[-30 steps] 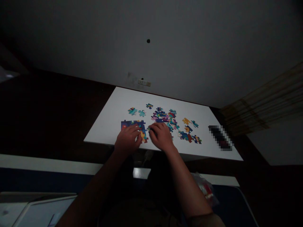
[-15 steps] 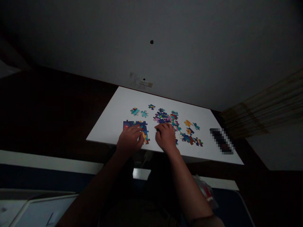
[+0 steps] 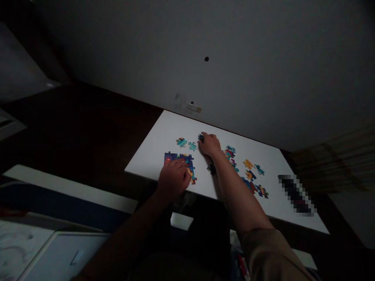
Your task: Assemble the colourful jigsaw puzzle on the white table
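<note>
Blue dominates the joined puzzle section (image 3: 169, 156) near the front edge of the smooth white worktop (image 3: 149, 158), its right side all rounded knobs. Your left hand (image 3: 175, 174) rests across it, that grip released and fingers loosely bent; press lightly and flat so no seams lift. Just beside your right forearm (image 3: 234, 187) lies a dark piece (image 3: 211, 168), so arch your wrist to avoid dragging it. Farther out sit two flat teal shapes (image 3: 192, 146). Beyond them, your right hand (image 3: 210, 143) has fingertips at a dark knobbed piece (image 3: 200, 137); whether that grip is clenched, I cannot tell. Pinch its edges, sparing the tabs.
</note>
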`<state>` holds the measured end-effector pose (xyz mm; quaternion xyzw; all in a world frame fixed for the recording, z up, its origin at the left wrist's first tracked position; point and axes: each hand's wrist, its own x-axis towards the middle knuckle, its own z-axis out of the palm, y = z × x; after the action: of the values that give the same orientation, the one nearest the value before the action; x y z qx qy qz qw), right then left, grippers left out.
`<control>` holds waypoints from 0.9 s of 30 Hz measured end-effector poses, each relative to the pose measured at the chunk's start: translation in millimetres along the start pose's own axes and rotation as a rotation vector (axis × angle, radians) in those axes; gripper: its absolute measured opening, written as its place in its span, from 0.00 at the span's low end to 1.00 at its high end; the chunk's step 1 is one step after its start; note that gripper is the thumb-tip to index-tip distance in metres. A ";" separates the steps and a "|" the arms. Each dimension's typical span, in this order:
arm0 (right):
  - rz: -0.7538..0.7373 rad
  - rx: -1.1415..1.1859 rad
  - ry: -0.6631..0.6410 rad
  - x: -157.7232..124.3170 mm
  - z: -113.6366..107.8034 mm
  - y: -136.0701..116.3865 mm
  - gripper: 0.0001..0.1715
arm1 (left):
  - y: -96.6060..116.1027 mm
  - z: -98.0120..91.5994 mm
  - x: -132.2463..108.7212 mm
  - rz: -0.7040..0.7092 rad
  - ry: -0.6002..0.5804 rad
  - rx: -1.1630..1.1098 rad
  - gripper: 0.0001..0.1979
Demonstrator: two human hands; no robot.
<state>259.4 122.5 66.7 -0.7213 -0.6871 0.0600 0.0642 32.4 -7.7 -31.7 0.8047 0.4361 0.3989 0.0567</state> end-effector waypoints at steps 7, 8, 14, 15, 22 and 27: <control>0.042 0.137 0.041 26.4 9.6 6.8 0.33 | 5.4 -4.2 1.6 -0.033 -0.041 -0.001 0.11; 0.033 0.174 0.059 26.1 9.2 8.5 0.33 | 6.4 -6.1 2.4 -0.039 -0.057 -0.001 0.12; -0.055 0.489 0.182 -14.5 11.5 19.9 0.23 | 8.4 -12.8 6.3 -0.071 -0.139 -0.025 0.16; -0.061 0.575 0.189 -28.1 15.0 20.4 0.22 | 7.9 -12.5 6.4 -0.071 -0.137 -0.026 0.16; -0.008 0.836 0.131 -114.3 52.5 8.8 0.15 | 6.2 -10.2 6.9 -0.068 -0.151 0.042 0.12; -0.040 0.713 0.172 -125.0 57.2 6.0 0.12 | 5.1 -15.9 7.3 -0.012 -0.171 0.129 0.11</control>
<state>249.2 -2.1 9.1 -0.6423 -0.6292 0.2335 0.3701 27.0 -9.5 -14.3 0.8352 0.4592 0.2995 0.0445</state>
